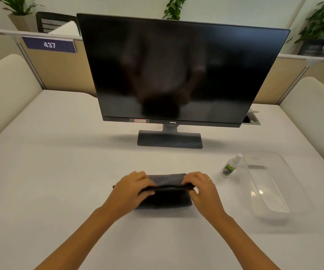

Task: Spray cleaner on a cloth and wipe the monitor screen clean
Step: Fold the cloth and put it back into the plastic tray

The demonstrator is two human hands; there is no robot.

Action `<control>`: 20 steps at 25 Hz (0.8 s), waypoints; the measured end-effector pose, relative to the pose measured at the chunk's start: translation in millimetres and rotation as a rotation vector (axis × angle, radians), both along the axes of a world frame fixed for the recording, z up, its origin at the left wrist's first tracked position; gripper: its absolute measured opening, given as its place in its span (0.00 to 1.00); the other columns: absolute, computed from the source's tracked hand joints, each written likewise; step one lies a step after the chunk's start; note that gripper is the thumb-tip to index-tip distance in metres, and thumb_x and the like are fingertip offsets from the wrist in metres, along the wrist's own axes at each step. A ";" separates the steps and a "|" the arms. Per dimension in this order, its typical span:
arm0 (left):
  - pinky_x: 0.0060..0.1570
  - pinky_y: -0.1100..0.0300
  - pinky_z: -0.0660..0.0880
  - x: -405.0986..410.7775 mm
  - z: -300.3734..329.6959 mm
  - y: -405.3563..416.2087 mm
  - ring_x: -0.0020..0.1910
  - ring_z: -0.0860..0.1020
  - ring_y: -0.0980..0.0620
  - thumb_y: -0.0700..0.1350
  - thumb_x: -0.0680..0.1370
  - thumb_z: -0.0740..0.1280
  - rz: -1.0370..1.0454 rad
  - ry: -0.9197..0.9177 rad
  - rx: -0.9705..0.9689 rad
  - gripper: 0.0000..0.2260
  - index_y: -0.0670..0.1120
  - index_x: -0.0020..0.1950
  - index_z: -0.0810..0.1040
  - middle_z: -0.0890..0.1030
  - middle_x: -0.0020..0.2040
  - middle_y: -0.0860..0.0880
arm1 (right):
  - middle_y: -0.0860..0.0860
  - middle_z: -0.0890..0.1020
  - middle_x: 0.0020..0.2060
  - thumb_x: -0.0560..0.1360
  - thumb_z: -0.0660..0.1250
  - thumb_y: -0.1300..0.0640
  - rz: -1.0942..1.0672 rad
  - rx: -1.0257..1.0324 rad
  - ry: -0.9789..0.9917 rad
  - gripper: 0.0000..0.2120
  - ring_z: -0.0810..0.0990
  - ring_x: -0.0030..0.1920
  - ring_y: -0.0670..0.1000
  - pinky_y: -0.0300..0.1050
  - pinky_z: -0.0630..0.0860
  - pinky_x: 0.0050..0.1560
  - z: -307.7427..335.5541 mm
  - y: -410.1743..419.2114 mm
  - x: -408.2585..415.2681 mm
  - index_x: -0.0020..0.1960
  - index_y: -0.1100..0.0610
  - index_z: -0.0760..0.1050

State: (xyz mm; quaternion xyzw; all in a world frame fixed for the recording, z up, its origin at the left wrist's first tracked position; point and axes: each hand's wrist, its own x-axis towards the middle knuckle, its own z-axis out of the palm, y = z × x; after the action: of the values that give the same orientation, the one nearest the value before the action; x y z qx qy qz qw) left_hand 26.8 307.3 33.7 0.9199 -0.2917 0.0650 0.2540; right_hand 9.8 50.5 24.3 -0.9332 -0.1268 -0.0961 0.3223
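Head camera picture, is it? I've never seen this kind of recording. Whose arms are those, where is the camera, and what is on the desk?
No machine here: a person wears a camera on the head, looking down at both hands. The left hand and right hand each pinch the folded edge of a dark cloth lying on the white desk. Behind it stands a switched-off monitor. To the right, a small spray bottle stands upright beside a clear plastic tray. Nobody holds the bottle.

Office: numbered cubicle partition (49, 44), monitor (176, 71).
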 end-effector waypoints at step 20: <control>0.69 0.44 0.58 -13.5 -60.0 -24.7 0.73 0.61 0.43 0.59 0.79 0.51 0.186 0.063 0.394 0.27 0.45 0.74 0.62 0.64 0.74 0.46 | 0.49 0.46 0.77 0.79 0.43 0.40 0.009 -0.490 0.277 0.29 0.42 0.76 0.52 0.52 0.44 0.75 -44.9 33.5 -0.3 0.77 0.51 0.45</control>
State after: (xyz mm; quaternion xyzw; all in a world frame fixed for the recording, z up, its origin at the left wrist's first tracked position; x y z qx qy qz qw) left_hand 13.3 282.7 -26.3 0.9763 -0.2043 0.0010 0.0713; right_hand 9.5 84.1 -20.6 -0.9870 -0.1053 0.0672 0.1016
